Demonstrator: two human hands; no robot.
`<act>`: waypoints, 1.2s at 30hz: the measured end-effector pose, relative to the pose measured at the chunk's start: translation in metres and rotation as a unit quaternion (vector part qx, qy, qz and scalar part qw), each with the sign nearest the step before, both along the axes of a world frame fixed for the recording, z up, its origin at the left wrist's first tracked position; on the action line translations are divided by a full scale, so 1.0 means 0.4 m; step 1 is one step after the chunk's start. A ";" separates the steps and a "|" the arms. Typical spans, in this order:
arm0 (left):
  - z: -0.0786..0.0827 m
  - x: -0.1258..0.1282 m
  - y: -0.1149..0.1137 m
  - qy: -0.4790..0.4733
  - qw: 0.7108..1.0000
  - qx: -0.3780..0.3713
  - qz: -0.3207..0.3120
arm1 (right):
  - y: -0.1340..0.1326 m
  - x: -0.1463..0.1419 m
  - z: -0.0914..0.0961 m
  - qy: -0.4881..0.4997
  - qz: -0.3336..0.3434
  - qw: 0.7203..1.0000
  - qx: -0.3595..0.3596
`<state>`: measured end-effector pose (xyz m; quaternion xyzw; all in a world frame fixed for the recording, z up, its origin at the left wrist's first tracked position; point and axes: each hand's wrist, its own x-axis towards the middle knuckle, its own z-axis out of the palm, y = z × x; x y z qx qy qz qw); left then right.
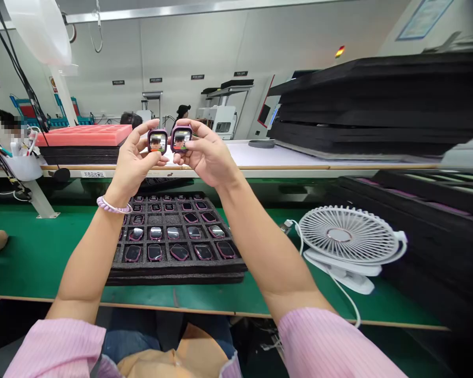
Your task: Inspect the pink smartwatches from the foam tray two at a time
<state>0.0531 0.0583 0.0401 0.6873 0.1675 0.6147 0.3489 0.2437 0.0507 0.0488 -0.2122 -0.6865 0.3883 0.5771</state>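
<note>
My left hand (136, 157) is raised in front of me, fingers pinched on a small purple-framed watch body (157, 141) with a glossy screen. My right hand (207, 152) holds a second such watch body (181, 138) right beside the first, screens facing me. Below them on the green bench lies a black foam tray (177, 266) with several more watch bodies (179, 252) seated in its pockets. A pale bead bracelet (112, 206) circles my left wrist.
A white desk fan (349, 239) lies tilted at the right with its cable trailing to the bench edge. Tall stacks of black foam trays (382, 105) fill the right side. A red foam tray (82, 135) sits on the far bench. Other people work in the background.
</note>
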 end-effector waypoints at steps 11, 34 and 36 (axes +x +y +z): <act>-0.012 -0.010 -0.025 -0.004 1.000 0.002 0.015 | -0.044 -0.006 -0.018 -0.004 0.021 1.000 0.006; -0.204 -0.016 -0.112 0.010 0.994 -0.105 0.026 | -0.087 -0.039 -0.254 0.094 0.063 0.988 -0.109; -0.204 -0.015 -0.118 0.004 0.994 -0.111 0.023 | -0.088 -0.039 -0.254 0.099 0.066 0.987 -0.108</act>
